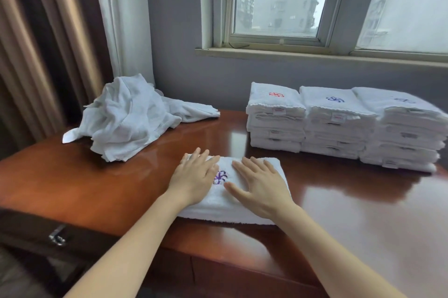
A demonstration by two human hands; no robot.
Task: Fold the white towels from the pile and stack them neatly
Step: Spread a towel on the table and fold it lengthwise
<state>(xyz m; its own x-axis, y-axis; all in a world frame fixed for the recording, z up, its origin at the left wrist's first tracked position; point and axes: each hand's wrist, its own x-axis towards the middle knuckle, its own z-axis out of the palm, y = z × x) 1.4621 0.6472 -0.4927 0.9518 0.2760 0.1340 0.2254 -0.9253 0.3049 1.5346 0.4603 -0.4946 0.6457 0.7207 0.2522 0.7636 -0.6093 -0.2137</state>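
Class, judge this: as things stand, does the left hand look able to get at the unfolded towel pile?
Probably yes. The left hand lies flat on the folded towel, and only bare table separates it from the pile.

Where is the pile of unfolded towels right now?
In the head view, the unfolded pile sits at the table's far left, by the curtain, left of the folded stacks.
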